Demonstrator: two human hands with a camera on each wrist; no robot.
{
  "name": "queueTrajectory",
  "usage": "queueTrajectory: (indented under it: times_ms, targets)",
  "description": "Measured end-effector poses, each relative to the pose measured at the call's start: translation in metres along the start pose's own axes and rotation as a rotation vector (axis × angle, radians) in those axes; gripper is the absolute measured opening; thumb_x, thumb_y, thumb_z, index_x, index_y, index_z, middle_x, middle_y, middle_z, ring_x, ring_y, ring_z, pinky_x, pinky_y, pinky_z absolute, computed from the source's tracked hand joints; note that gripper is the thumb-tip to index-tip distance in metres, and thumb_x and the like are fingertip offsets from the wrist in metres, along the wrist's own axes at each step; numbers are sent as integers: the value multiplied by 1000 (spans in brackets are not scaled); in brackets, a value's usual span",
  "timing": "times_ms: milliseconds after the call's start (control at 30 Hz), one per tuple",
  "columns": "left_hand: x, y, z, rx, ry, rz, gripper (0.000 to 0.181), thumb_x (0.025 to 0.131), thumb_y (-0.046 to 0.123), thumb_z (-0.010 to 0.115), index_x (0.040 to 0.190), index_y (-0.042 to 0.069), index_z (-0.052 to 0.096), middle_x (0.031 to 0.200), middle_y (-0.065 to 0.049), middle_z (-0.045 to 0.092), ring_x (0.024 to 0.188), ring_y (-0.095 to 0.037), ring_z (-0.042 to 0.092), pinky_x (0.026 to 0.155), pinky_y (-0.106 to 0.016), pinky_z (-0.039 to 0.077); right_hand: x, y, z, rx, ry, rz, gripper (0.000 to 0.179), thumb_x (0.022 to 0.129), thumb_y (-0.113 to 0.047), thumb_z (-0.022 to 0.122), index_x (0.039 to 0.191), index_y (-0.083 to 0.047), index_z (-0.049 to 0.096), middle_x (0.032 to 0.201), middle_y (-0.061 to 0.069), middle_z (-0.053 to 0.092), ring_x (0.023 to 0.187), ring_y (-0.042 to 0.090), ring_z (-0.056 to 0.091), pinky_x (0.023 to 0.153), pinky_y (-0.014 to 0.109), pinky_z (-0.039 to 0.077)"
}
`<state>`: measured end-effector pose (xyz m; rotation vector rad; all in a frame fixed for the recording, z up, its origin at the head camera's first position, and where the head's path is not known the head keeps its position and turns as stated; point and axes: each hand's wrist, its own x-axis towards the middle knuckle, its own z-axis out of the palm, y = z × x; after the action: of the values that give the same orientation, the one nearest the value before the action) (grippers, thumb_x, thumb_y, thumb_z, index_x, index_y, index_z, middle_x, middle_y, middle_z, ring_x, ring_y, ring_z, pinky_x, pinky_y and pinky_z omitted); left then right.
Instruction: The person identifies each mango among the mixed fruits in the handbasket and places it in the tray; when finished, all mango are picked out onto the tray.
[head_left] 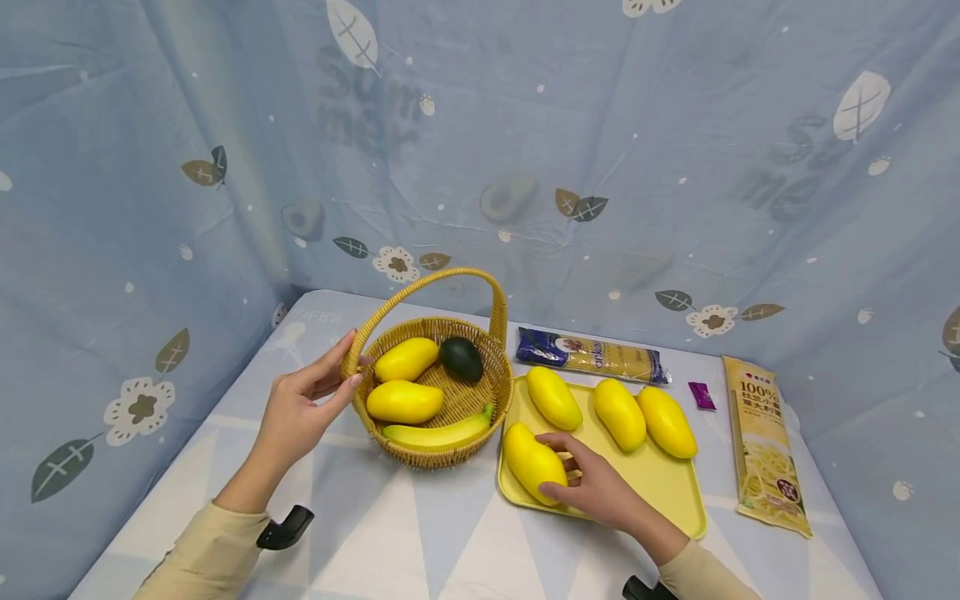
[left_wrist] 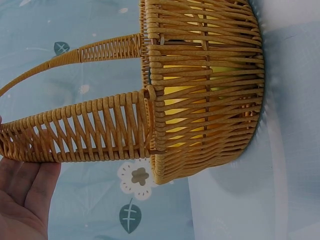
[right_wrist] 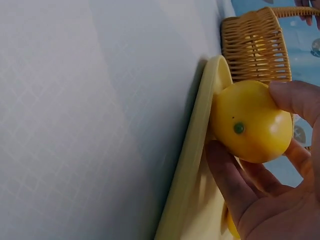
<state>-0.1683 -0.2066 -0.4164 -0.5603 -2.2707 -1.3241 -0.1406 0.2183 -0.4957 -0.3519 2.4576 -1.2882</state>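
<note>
With the yellow tray [head_left: 667, 487] as reference, the wicker basket [head_left: 435, 457] stands on the table [head_left: 375, 533] just beside its left edge and contains two mangoes [head_left: 405, 402], a banana [head_left: 438, 432] and a dark green fruit [head_left: 461, 359]; the basket's handle [head_left: 465, 272] arches over its opening. A blue-and-gold packet [head_left: 592, 356] lies just beyond the tray's far edge, a purple sachet [head_left: 702, 396] near its far right corner, and a long noodle packet [head_left: 767, 446] to its right, apart from it. A patterned curtain [head_left: 465, 150] hangs beyond the tray. Three other mangoes [head_left: 619, 415] rest on the tray's farther half. The tray's raised rim and the basket's wall lie to the left of the gripped mango [head_left: 531, 460]. That mango is at the tray's near left corner, between the right hand's thumb and fingers; whether it touches the tray cannot be determined. The right hand [head_left: 600, 492] is partly spread to the fruit's width and clamped on it. The left hand [head_left: 300, 408], left of the tray, has thumb and fingers closed about the basket's handle.
</note>
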Motion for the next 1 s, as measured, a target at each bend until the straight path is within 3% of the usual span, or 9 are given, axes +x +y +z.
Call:
queueTrajectory:
  times_ms: [233,667,1000]
  targets:
    - [0,1,0,6,-1,-3,68,91,-6,72,151,19,52,123,-14,71,104,6,65,84,-13,54,-2,0,-2,-40,12,-20,65,91,-39,78,148,-25,50,143,6,53,113,23,57,86,29,57]
    - [1,5,0,-10,21,-2,67,89,-8,73,148,18,55,127,-12,69,102,2,66,83,-13,55,-4,-5,-8,-220,127,-68,59,90,-41,78,144,-26,57,137,-4,58,117,17,57,98,43,55]
    - [0,2,0,11,0,-15,68,91,-5,72,150,20,52,129,-13,67,104,5,65,84,-14,55,-3,-13,-16,-274,182,-104,55,93,-35,77,142,-20,59,139,-2,58,125,26,56,104,51,51]
